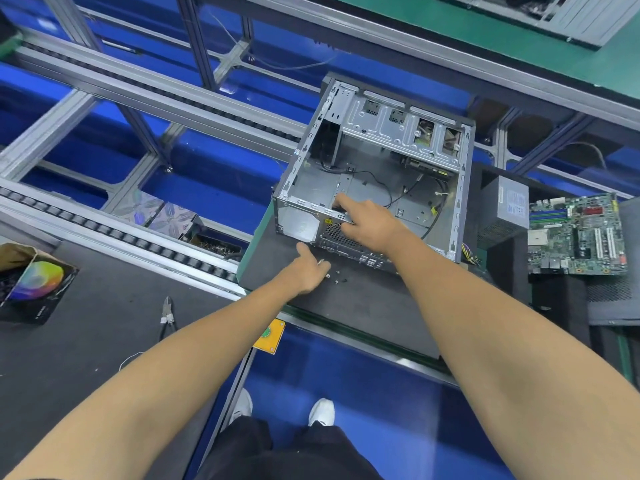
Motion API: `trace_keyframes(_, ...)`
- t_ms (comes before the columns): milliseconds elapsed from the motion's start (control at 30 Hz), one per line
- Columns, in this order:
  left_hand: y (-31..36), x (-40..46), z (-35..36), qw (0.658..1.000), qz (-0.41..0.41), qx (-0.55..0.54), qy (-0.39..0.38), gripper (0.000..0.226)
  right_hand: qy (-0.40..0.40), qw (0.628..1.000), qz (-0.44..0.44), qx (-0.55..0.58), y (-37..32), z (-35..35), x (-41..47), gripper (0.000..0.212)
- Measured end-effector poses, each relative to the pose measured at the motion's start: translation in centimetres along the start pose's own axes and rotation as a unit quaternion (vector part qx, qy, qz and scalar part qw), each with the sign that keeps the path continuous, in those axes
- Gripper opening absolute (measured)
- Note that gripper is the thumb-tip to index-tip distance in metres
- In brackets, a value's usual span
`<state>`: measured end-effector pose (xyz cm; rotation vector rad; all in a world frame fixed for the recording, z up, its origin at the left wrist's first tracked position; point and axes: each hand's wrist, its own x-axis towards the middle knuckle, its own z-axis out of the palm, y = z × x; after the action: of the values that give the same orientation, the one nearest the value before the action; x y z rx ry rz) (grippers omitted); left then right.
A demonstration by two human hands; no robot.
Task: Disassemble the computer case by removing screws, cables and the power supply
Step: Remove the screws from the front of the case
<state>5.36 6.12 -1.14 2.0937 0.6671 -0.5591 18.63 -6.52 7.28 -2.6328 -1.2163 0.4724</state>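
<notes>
sideways computer case (374, 174), open side up

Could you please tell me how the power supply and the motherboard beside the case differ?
The power supply is a closed grey metal box standing tall; the motherboard is a flat green board with exposed slots. The power supply sits nearer the computer case. Both lie outside it.

Grey computer case (374, 174), green motherboard (578, 233), yellow tag (270, 336), rainbow-wheel box (36, 289).
</notes>
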Motion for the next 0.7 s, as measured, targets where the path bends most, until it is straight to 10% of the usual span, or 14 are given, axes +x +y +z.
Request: trace_keyframes(700,-2.2,0.8,0.7,0.967,0.168,-0.149,0.118,0.006,0.010,1.000,0.002,0.013,-0.2,-0.2,-0.2,0.025)
